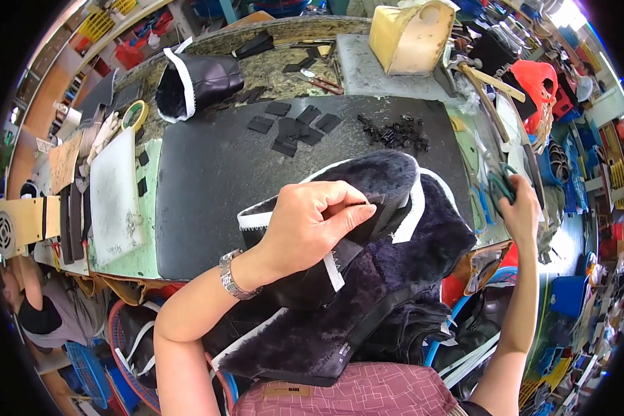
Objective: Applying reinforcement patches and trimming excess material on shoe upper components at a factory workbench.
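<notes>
My left hand (301,225) is closed in a pinch on the edge of a black boot upper (374,173), fur-lined and edged with white zigzag-trimmed tape. The upper rests partly on the bench and partly over my lap. Below it, another dark fur-lined piece (305,340) lies across my lap. Far to the right, my right hand (523,208) has its fingers curled at the green handles of a pair of scissors (500,182) by the bench edge. The scissor blades are hard to make out there.
A black mat (201,208) carries small black patches (298,130) and a heap of black bits (395,132). Behind stand a finished-looking black boot piece (215,76) and a yellowish block (412,38). A hammer (492,82) lies right. Another person (62,312) sits left.
</notes>
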`<state>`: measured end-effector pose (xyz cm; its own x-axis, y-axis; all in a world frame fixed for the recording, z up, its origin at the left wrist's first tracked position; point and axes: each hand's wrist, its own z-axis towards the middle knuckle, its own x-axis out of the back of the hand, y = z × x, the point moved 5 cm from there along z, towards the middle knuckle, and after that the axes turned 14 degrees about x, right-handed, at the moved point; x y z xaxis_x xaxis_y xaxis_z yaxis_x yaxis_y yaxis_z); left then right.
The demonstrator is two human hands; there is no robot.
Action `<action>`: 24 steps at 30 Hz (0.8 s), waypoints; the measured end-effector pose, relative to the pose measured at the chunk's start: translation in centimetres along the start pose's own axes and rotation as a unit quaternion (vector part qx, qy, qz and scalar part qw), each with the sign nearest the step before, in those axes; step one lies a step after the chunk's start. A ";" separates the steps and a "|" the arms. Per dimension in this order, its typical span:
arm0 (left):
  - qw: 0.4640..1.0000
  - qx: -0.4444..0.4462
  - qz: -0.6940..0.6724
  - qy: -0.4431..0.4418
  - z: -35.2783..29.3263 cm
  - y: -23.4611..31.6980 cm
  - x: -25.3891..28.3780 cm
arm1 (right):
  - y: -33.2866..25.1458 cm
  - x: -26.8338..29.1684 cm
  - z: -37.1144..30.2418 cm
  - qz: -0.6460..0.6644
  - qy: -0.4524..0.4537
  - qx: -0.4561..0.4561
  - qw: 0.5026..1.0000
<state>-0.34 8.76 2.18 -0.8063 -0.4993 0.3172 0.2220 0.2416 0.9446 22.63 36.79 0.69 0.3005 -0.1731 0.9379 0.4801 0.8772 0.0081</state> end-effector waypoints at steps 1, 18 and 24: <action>1.000 -0.020 -0.005 0.006 0.0 0.1 0.1 | 0.2 0.5 -0.1 0.183 0.024 -0.065 0.981; 0.994 -0.100 -0.013 0.036 -0.8 0.5 0.5 | -16.0 6.4 3.2 0.123 -0.198 0.313 0.921; 0.994 -0.089 -0.022 0.061 -0.8 0.1 0.8 | -16.8 5.6 3.2 0.157 -0.251 0.332 0.895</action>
<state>-0.52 7.73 2.54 -0.7473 -0.6060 0.2727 0.2903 0.0714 0.9543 13.63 22.48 6.90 -0.1547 0.2050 0.9665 -0.2099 0.9491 -0.2349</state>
